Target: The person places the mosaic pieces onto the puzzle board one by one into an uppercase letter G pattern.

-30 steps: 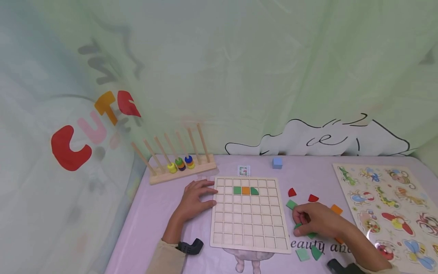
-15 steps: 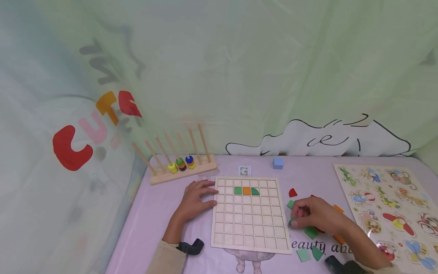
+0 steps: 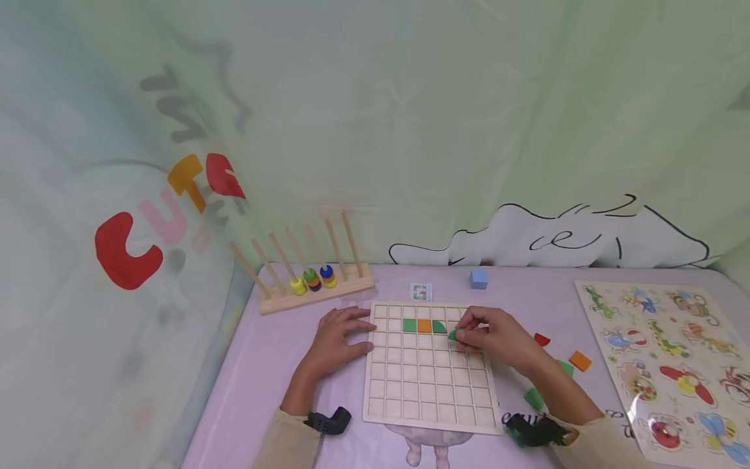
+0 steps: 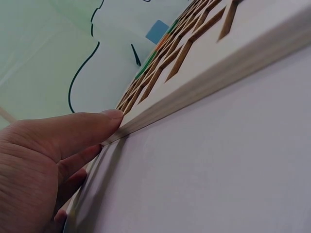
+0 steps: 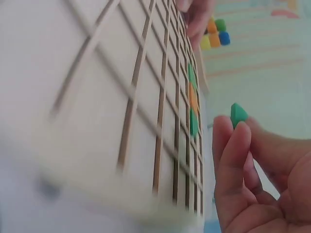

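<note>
A wooden grid board (image 3: 410, 391) lies in the middle of the table. In its second row from the back sit a green square tile (image 3: 409, 325), an orange square tile (image 3: 424, 326) and a green quarter-circle tile (image 3: 438, 327). My right hand (image 3: 495, 339) is over the board's right side and pinches another green quarter-circle tile (image 5: 237, 114) between thumb and fingers. My left hand (image 3: 340, 340) rests at the board's left edge, fingers extended; in the left wrist view the thumb (image 4: 104, 124) touches that edge.
Behind the board lie a small pattern card (image 3: 420, 292) and a blue cube (image 3: 478, 279). A peg rack (image 3: 316, 296) with coloured beads stands back left. Right of the board are loose tiles, including an orange square (image 3: 580, 361), and an animal puzzle board (image 3: 662, 365).
My right hand has moved left and away from me, from the loose tiles to over the board, carrying the green quarter-circle tile. The left hand stays at the board's edge.
</note>
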### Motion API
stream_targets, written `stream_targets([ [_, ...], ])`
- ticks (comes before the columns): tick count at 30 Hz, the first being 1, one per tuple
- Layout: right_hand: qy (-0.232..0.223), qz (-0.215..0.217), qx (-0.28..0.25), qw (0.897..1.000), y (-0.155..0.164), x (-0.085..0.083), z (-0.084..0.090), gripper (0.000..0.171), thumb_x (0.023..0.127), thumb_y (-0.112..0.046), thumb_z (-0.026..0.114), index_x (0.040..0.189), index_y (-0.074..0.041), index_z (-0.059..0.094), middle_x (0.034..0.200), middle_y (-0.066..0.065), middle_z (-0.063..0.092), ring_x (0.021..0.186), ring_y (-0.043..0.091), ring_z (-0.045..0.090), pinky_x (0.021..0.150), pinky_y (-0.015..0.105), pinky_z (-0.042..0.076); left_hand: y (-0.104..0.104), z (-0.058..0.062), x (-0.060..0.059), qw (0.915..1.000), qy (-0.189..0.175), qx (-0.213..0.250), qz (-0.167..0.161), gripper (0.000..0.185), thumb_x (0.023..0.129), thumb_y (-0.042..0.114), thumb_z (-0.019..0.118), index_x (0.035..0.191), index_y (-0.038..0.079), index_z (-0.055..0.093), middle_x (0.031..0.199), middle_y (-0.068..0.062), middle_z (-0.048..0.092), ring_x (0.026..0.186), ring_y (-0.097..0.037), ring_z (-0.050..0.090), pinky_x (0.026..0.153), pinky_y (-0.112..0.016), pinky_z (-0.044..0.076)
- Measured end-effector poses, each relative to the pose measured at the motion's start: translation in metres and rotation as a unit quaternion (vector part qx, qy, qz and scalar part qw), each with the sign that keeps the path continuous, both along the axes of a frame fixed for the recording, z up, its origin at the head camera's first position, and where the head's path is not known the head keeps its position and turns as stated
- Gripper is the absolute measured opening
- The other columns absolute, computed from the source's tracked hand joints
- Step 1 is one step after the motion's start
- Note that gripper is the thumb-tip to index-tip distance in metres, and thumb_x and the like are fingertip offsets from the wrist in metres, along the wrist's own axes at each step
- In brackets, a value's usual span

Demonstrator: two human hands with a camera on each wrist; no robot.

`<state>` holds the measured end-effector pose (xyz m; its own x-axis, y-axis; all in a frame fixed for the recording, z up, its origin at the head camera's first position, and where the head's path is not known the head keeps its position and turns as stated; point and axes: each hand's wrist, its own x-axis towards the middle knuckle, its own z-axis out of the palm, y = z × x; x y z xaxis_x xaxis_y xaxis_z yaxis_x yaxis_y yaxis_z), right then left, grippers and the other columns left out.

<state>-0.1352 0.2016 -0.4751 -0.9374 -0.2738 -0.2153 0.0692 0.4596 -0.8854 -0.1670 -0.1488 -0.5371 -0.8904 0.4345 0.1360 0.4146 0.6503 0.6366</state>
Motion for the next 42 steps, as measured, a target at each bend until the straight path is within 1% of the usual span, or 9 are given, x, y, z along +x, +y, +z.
stream_targets([
  [5, 0.026, -0.010, 0.011, 1.000, -0.031, -0.016, -0.006, 0.011, 0.094, -0.015, 0.074, 0.101, -0.007, 0.070, 0.087, 0.006, 0.066, 0.076, 0.019, 0.069, 0.068, 0.025, 0.059, 0.000, 0.002, 0.001, 1.0000, -0.003, 0.000, 0.005, 0.032, 0.086, 0.032, 0.080, 0.117, 0.023, 0.077, 0.144, 0.003, 0.061, 0.144, -0.022, 0.046, 0.125, -0.056, 0.017],
  [7, 0.041, -0.019, 0.025, 0.999, -0.043, -0.022, -0.009, 0.013, 0.092, -0.016, 0.075, 0.101, -0.008, 0.070, 0.084, 0.003, 0.068, 0.073, 0.017, 0.066, 0.064, 0.026, 0.056, 0.000, 0.003, 0.001, 1.0000, -0.006, 0.003, 0.003, 0.032, 0.086, 0.032, 0.080, 0.117, 0.023, 0.077, 0.144, 0.002, 0.061, 0.144, -0.023, 0.046, 0.125, -0.056, 0.017],
  [11, 0.070, -0.035, 0.044, 0.996, -0.068, -0.033, -0.014, 0.015, 0.088, -0.019, 0.080, 0.097, -0.010, 0.071, 0.076, -0.001, 0.070, 0.068, 0.014, 0.062, 0.063, 0.027, 0.048, 0.001, 0.003, 0.001, 0.9999, -0.008, 0.007, -0.003, 0.032, 0.087, 0.031, 0.080, 0.117, 0.022, 0.076, 0.144, 0.001, 0.061, 0.144, -0.023, 0.045, 0.125, -0.057, 0.016],
  [14, 0.073, -0.041, 0.037, 0.996, -0.085, -0.039, -0.019, 0.014, 0.087, -0.020, 0.082, 0.093, -0.012, 0.073, 0.073, 0.000, 0.071, 0.066, 0.014, 0.064, 0.066, 0.027, 0.047, 0.001, 0.001, 0.000, 1.0000, -0.005, 0.004, -0.006, 0.032, 0.087, 0.032, 0.079, 0.118, 0.023, 0.076, 0.145, 0.002, 0.061, 0.144, -0.023, 0.045, 0.125, -0.057, 0.016],
  [18, 0.068, -0.059, 0.038, 0.995, -0.100, -0.044, -0.028, 0.011, 0.087, -0.020, 0.082, 0.092, -0.013, 0.075, 0.073, -0.002, 0.072, 0.059, 0.014, 0.065, 0.061, 0.026, 0.049, 0.001, 0.000, -0.001, 1.0000, -0.005, 0.004, -0.005, 0.032, 0.088, 0.033, 0.079, 0.119, 0.024, 0.076, 0.145, 0.003, 0.060, 0.145, -0.022, 0.045, 0.125, -0.057, 0.016],
  [21, 0.064, -0.076, 0.061, 0.993, -0.105, -0.045, -0.033, 0.010, 0.086, -0.021, 0.083, 0.090, -0.015, 0.076, 0.070, -0.003, 0.068, 0.056, 0.012, 0.061, 0.059, 0.026, 0.046, 0.000, 0.000, -0.001, 1.0000, -0.008, 0.004, -0.003, 0.032, 0.088, 0.034, 0.079, 0.118, 0.025, 0.076, 0.145, 0.004, 0.060, 0.144, -0.022, 0.045, 0.125, -0.057, 0.016],
  [25, 0.061, -0.069, 0.084, 0.992, -0.107, -0.045, -0.034, 0.008, 0.086, -0.022, 0.082, 0.088, -0.017, 0.076, 0.067, -0.003, 0.064, 0.055, 0.013, 0.057, 0.062, 0.029, 0.043, 0.000, 0.002, 0.000, 0.9999, -0.011, 0.002, -0.003, 0.032, 0.088, 0.034, 0.079, 0.119, 0.025, 0.076, 0.145, 0.004, 0.060, 0.144, -0.022, 0.045, 0.125, -0.057, 0.017],
  [32, 0.068, -0.050, 0.099, 0.992, -0.106, -0.046, -0.031, 0.009, 0.087, -0.024, 0.082, 0.086, -0.019, 0.074, 0.063, -0.003, 0.060, 0.051, 0.013, 0.056, 0.062, 0.030, 0.041, -0.001, 0.003, -0.001, 1.0000, 0.001, 0.000, -0.003, 0.032, 0.088, 0.032, 0.079, 0.118, 0.023, 0.076, 0.144, 0.002, 0.061, 0.144, -0.022, 0.046, 0.125, -0.057, 0.017],
  [42, 0.069, -0.060, 0.113, 0.989, -0.109, -0.044, -0.028, 0.014, 0.085, -0.021, 0.083, 0.080, -0.018, 0.071, 0.062, -0.003, 0.059, 0.050, 0.013, 0.054, 0.061, 0.029, 0.040, -0.001, -0.001, 0.000, 1.0000, 0.004, 0.008, -0.003, 0.032, 0.087, 0.033, 0.080, 0.117, 0.024, 0.076, 0.144, 0.003, 0.061, 0.144, -0.023, 0.046, 0.124, -0.059, 0.018],
])
